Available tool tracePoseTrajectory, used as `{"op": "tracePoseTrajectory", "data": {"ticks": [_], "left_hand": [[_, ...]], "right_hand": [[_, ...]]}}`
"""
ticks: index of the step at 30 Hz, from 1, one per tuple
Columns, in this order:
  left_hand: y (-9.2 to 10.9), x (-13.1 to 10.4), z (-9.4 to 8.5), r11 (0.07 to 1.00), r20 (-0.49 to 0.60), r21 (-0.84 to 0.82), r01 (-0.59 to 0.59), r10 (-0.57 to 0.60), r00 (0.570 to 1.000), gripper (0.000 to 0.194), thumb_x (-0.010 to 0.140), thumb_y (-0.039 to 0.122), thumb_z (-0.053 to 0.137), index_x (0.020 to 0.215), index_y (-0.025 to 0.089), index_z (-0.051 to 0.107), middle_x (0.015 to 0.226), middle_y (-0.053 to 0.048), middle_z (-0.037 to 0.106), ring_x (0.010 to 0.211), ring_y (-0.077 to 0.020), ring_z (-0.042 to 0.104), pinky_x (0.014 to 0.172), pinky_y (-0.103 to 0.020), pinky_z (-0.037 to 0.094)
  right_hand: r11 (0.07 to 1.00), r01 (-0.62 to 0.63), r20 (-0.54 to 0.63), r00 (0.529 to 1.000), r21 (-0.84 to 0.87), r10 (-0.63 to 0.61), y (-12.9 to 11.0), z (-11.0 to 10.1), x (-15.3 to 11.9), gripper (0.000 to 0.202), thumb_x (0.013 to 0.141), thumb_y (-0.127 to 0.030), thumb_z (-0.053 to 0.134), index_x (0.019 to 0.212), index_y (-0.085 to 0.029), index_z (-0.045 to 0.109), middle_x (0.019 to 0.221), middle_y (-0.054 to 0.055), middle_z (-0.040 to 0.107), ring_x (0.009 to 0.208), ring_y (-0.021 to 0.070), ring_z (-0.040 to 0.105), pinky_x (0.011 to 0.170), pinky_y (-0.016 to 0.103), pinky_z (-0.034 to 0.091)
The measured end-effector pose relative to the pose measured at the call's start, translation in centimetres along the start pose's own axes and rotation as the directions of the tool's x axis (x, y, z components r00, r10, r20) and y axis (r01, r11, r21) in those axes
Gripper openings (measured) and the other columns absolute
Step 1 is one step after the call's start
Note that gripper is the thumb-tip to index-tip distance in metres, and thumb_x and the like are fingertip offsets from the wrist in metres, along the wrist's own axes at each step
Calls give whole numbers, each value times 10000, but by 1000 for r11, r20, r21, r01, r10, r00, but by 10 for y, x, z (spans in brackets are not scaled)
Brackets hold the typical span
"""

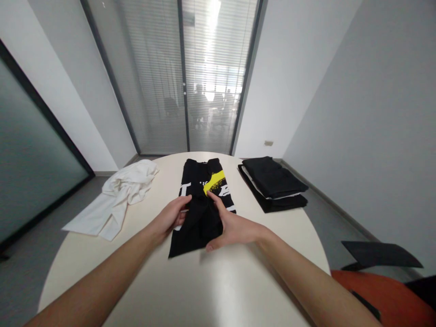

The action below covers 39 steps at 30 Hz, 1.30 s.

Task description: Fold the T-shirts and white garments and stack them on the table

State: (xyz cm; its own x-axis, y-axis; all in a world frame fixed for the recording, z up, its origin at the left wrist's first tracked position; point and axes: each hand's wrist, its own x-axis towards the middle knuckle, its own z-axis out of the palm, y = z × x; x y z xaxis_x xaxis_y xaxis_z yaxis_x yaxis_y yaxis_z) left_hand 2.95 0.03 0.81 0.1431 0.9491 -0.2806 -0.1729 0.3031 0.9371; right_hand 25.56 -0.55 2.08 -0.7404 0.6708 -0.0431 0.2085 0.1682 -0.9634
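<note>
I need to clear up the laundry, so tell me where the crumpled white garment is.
In the head view, the white garment lies on the left side of the table, left of the black printed garment.

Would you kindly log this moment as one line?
left hand: on black garment | right hand: on it | left side: white cloth | right side: folded stack

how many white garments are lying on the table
1 in plain view: a crumpled white garment at the table's left side. Another may be hidden: a white edge shows inside the dark stack.
</note>
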Motion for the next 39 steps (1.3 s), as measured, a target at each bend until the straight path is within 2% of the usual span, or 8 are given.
{"op": "tracePoseTrajectory", "data": {"ticks": [5,9,11,18,22,25,32,39], "left_hand": [[3,-4,-4,993,95,-100,-58,68,993,667,754,527,770,1309,242,533,1177,-78,723,999,-232,713,825,-311,565],[-6,-1,-7,976,223,33,-213,201,954,1017,585,338,925,1453,279,398,1487,-128,516,1360,-298,498,1134,-432,398],[-10,3,-7,956,244,107,-274,242,939,999,588,314,923,1451,268,423,1511,-130,489,1415,-303,428,1185,-453,325],[-12,17,-11,981,82,112,-159,151,985,550,803,557,707,1184,160,680,1114,-119,753,1045,-313,701,975,-456,530],[-14,28,-19,964,18,180,-197,197,980,592,793,621,687,1150,150,696,1059,-114,766,979,-305,714,924,-431,548],[-18,34,-24,928,70,276,-251,241,968,634,772,619,706,1181,135,683,1100,-118,756,1047,-320,692,975,-440,514],[-22,37,-25,777,37,497,-386,426,904,524,853,555,636,1185,153,689,1206,-114,718,1127,-325,647,1036,-452,454],[-16,48,-29,892,-74,245,-380,408,910,595,809,580,682,1226,157,646,1095,-97,751,1063,-301,675,1002,-447,481]], "right_hand": [[995,92,-227,969,-31,-96,9,4,10,1198,771,-276,781,1584,-284,-99,1500,153,378,1216,252,542,1061,442,442],[990,139,-336,932,-14,-136,18,1,17,1016,843,-241,669,1581,-281,-29,1375,123,495,1034,198,602,987,437,491],[988,156,-378,914,-13,-149,21,2,21,950,849,-231,649,1572,-269,35,1298,104,546,983,183,605,965,428,500],[992,117,-490,869,54,-76,23,-1,27,901,842,-345,705,1541,-257,144,1191,79,598,987,190,618,946,411,510],[998,58,-256,965,-33,-64,26,-14,15,1273,684,-412,867,1581,-269,-26,1476,152,407,1317,262,470,1136,458,358],[969,34,-126,990,-243,-67,29,-25,6,1386,576,-428,927,1600,-249,9,1508,169,348,1382,319,372,1166,496,290],[910,-54,-189,982,-411,-27,25,-33,3,924,794,-308,747,1571,-251,251,1114,81,598,910,216,597,863,401,503],[990,71,-399,910,-125,-116,30,-39,14,736,874,-270,580,1524,-243,234,1081,49,635,892,168,595,808,321,485]]}}
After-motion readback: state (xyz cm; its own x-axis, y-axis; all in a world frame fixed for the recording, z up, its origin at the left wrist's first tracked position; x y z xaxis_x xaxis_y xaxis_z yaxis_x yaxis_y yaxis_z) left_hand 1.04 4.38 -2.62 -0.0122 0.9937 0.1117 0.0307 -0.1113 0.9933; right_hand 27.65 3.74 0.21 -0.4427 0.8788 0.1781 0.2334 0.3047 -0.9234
